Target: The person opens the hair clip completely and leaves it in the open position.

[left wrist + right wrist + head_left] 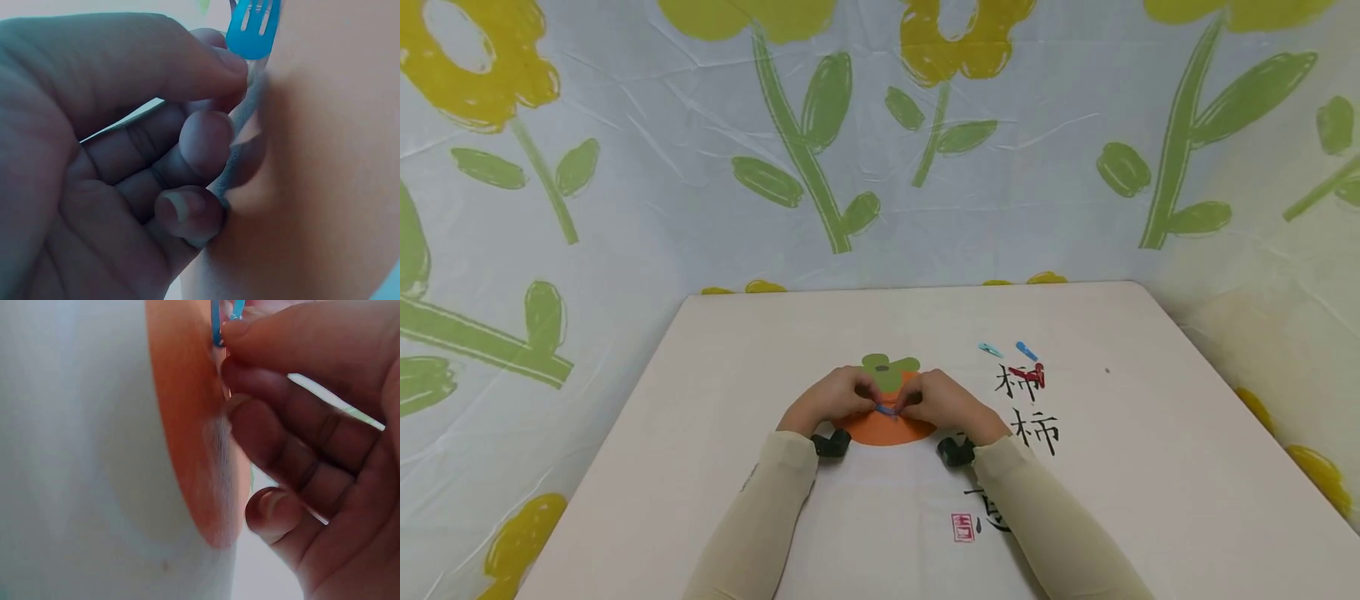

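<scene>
Blue hair clip (886,410), we note, is over the orange printed fruit (882,433), its ends pinched by the left hand (841,395) and the right hand (943,402), fingers curled; farther off we find a teal clip (990,349), another blue clip (1026,351) and, on black lettering (1005,381), red clips (1039,376).

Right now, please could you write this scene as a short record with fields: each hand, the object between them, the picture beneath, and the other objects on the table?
left hand: pinches near one end of the blue hair clip
right hand: pinches near its other end
beneath: persimmon print, orange with green leaves
farther back, right: turquoise clip and second blue clip, lying apart
red item: on the top black character; exact shape unclear
between forearms: red seal print
</scene>
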`<state>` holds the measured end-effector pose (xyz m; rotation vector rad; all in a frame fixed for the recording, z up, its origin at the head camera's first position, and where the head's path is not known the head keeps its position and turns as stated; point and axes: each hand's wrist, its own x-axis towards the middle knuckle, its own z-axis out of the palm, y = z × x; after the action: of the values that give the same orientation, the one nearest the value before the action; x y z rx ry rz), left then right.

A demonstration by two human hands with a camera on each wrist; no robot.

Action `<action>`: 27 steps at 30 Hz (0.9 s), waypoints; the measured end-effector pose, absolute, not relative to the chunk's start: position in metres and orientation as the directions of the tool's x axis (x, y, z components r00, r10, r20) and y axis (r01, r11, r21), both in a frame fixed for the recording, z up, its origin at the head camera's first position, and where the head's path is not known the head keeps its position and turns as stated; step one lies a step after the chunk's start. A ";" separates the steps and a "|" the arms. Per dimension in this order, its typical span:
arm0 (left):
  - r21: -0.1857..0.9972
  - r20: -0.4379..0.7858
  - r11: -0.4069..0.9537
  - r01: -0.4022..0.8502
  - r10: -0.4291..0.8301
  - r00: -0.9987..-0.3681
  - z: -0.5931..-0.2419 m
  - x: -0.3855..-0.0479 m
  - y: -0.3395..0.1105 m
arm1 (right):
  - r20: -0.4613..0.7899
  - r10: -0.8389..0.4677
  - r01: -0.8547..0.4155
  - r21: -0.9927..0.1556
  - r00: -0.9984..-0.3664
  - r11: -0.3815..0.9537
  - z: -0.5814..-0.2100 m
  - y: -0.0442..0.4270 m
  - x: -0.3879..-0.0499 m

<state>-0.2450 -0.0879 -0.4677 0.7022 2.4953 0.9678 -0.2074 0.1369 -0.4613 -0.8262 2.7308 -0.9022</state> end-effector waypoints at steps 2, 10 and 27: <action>0.704 -0.161 0.639 0.310 0.569 -0.806 -0.467 -0.245 -0.089 | 0.023 -0.538 -0.443 -0.597 -0.843 0.668 -0.461 0.137 -0.207; 0.715 -0.164 0.627 0.308 0.579 -0.799 -0.458 -0.246 -0.085 | 0.032 -0.507 -0.428 -0.585 -0.861 0.689 -0.453 0.142 -0.208; 0.701 -0.035 0.581 0.413 0.607 -0.794 -0.444 -0.264 -0.045 | 0.038 -0.481 -0.436 -0.487 -0.876 0.756 -0.436 0.168 -0.213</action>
<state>-0.2644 -0.0454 -0.4440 0.8397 2.5430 1.0237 -0.2133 0.1679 -0.4357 -0.7485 2.8596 -0.7597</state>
